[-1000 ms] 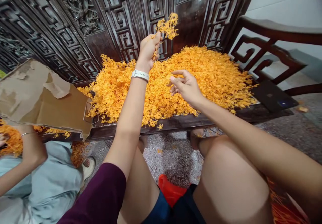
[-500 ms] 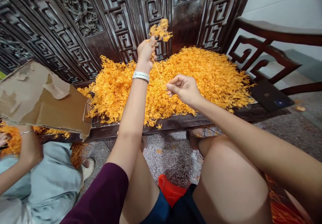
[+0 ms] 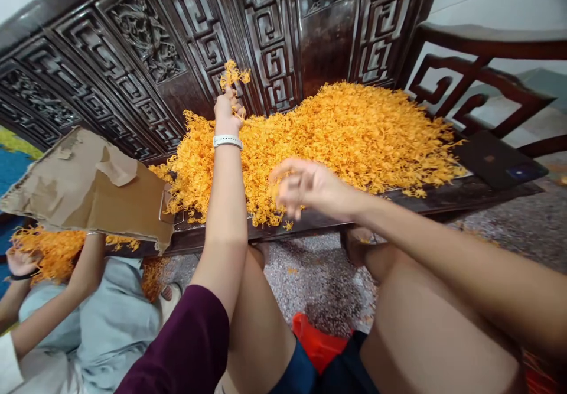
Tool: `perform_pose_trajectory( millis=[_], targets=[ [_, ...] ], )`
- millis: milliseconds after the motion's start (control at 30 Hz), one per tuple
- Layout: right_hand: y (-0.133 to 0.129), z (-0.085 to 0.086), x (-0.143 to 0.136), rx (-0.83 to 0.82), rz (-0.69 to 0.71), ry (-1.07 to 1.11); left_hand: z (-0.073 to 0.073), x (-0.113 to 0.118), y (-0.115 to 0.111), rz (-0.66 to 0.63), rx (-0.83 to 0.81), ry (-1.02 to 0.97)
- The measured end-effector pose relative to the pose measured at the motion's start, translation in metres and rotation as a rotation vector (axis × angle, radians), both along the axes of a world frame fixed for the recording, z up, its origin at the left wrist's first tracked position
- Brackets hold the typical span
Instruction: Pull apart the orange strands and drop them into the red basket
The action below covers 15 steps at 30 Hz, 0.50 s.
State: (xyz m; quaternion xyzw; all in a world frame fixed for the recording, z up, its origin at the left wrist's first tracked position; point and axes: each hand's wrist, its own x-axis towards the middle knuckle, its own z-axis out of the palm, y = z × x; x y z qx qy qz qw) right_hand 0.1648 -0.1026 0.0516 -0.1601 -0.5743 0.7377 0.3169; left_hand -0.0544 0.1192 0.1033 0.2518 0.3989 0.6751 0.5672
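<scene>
A large heap of small, stringy orange pieces with knotted, flower-like ends (image 3: 354, 134) covers the dark wooden bench seat (image 3: 310, 220). Over the heap's back left part, my left hand (image 3: 228, 109) is raised and closed around a small bunch of orange stringy pieces (image 3: 234, 75), whose tangled ends stick out above the fingers. My right hand (image 3: 303, 187), blurred by motion, hovers over the front of the heap with its fingers curved and apart. I make out nothing held in it.
A torn cardboard piece (image 3: 119, 196) stands at the left beside a metal wire loop (image 3: 166, 208). Past it, a co-worker's hand (image 3: 24, 261) is by more orange pieces (image 3: 57, 252). A dark phone (image 3: 496, 158) lies at the bench's right end. Something red (image 3: 316, 341) is below, between my legs.
My left hand has shifted left and slightly down with its orange bunch. My right hand has gone from a pinch to spread fingers, moving lower and left. The view has turned slightly.
</scene>
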Motion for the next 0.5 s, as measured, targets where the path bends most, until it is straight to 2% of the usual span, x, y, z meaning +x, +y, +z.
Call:
perform_pose_trajectory(
  millis=[67, 100, 167, 233, 300, 400, 500],
  targets=[
    [0.025, 0.001, 0.012, -0.197, -0.388, 0.158, 0.006, 0.004, -0.008, 0.022, 0.036, -0.031],
    [0.035, 0.000, 0.016, -0.276, -0.510, 0.173, 0.008, 0.009, -0.012, 0.021, 0.049, -0.036],
    [0.046, -0.008, 0.019, -0.364, -0.651, 0.117, 0.012, 0.019, -0.017, -0.016, 0.059, -0.032],
    [0.050, -0.019, 0.017, -0.337, -0.734, 0.018, 0.014, 0.028, -0.018, -0.050, 0.084, -0.024],
    [0.049, -0.026, 0.013, -0.215, -0.769, -0.066, 0.016, 0.035, -0.019, -0.074, 0.100, -0.004],
    [0.048, -0.030, 0.009, 0.002, -0.747, -0.132, 0.020, 0.046, -0.022, -0.117, 0.078, 0.062],
    [0.052, -0.030, 0.011, 0.110, -0.725, -0.157, 0.023, 0.061, -0.031, -0.158, 0.050, 0.145]
  ],
)
